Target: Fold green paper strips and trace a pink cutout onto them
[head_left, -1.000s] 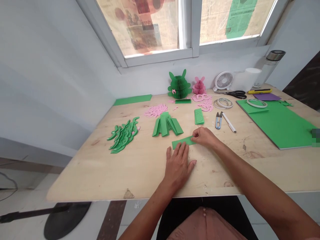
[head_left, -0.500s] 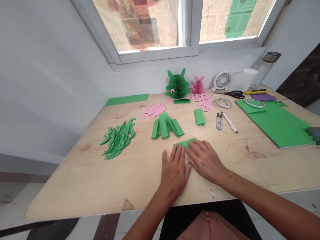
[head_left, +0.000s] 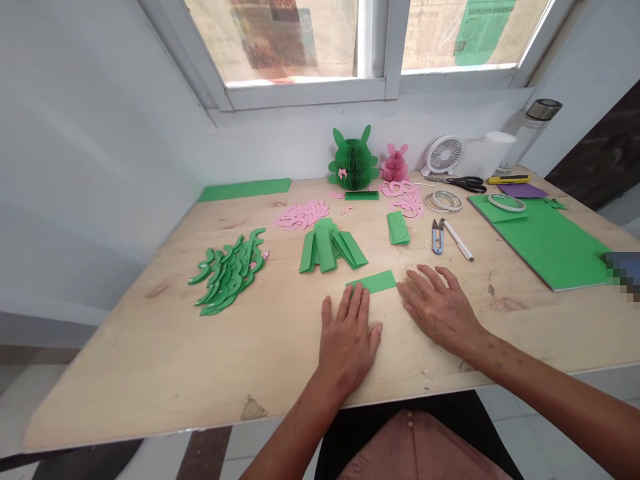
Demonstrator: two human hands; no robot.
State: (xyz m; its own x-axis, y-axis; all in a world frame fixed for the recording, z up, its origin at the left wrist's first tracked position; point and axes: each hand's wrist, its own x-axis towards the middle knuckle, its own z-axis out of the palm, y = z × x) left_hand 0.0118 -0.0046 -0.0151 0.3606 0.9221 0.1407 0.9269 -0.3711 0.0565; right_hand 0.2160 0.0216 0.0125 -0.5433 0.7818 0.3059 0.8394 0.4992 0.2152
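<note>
A green paper strip (head_left: 379, 281) lies flat on the wooden table in front of me. My left hand (head_left: 346, 337) rests palm down with its fingertips on the strip's left end, fingers stretched out. Just past the strip's right end, my right hand (head_left: 440, 308) lies open on the table, its fingers spread and holding nothing. Behind the strip sit several folded green paper pieces (head_left: 327, 247), fanned out. Farther right is a small folded green packet (head_left: 398, 229) with a curved outline drawn on it.
Green cut-outs (head_left: 231, 273) are heaped at left, pink cut-outs (head_left: 303, 215) behind. Green and pink honeycomb paper figures (head_left: 354, 163) stand by the wall. Snips (head_left: 438, 237), a white pen (head_left: 458, 240), tape rolls (head_left: 444, 201), scissors (head_left: 463, 183) and green sheets (head_left: 555, 250) lie at right.
My right hand has slid right along the strip to its end, uncovering most of it. My left hand stays on the left end. The view has shifted slightly.
</note>
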